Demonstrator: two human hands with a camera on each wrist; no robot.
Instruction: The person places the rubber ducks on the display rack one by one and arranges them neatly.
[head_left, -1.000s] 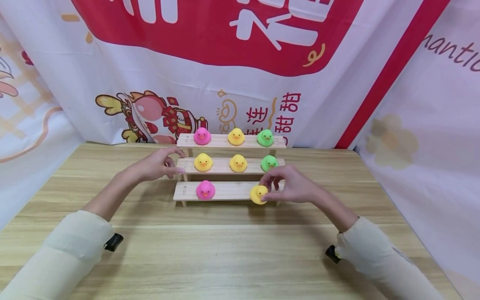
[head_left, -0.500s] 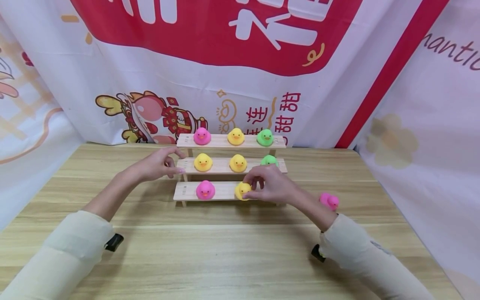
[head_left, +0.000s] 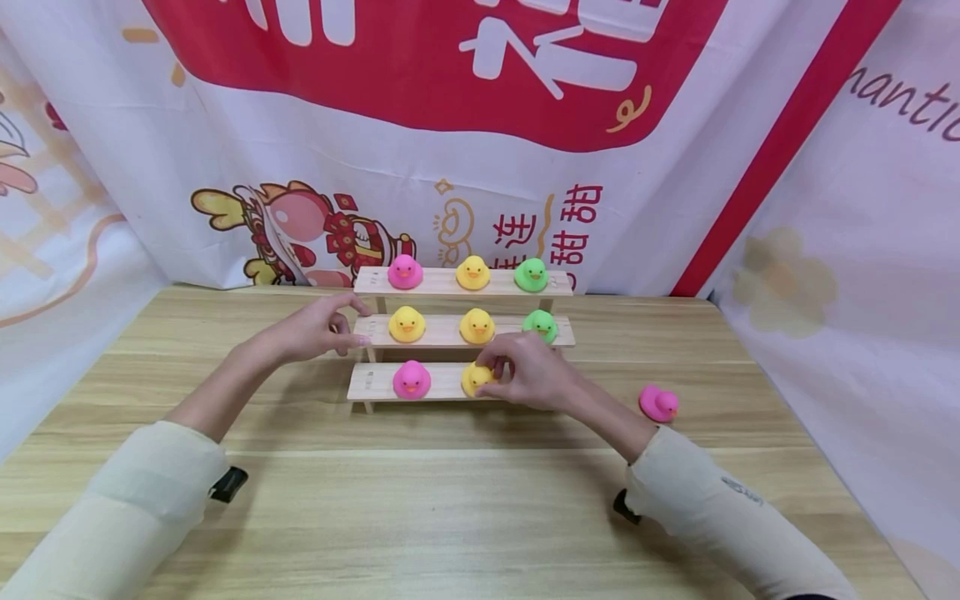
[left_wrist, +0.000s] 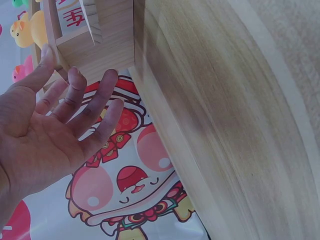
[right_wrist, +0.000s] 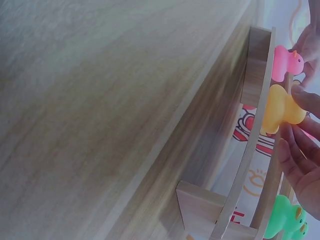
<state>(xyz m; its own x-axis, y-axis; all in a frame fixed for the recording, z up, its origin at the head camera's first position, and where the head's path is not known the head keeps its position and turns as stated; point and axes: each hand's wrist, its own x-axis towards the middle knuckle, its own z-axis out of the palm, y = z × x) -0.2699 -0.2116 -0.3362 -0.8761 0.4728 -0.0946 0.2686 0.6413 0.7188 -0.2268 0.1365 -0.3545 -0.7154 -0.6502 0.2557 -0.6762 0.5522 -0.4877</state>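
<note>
A wooden three-tier display stand [head_left: 442, 385] holds small rubber ducks. My right hand [head_left: 531, 371] pinches a yellow rubber duck [head_left: 474, 378] by its head, with its base at the middle of the lowest tier. In the right wrist view, thumb and fingers lie on either side of this yellow duck [right_wrist: 281, 110]. My left hand [head_left: 318, 329] holds the left end of the middle tier between thumb and forefinger, the other fingers loose. A pink duck [head_left: 412, 380] sits at the left of the lowest tier.
Above, the middle tier bears two yellow ducks [head_left: 477, 326] and a green one [head_left: 540, 325]. On top stand pink [head_left: 405, 272], yellow [head_left: 472, 273] and green ducks [head_left: 531, 275]. Another pink duck [head_left: 659, 404] lies on the wooden table, right. A printed curtain [head_left: 450, 150] hangs behind.
My right hand has carried the yellow duck leftward from the right part of the lowest tier to its middle. The pink duck on the table has come into sight. My left hand stays put.
</note>
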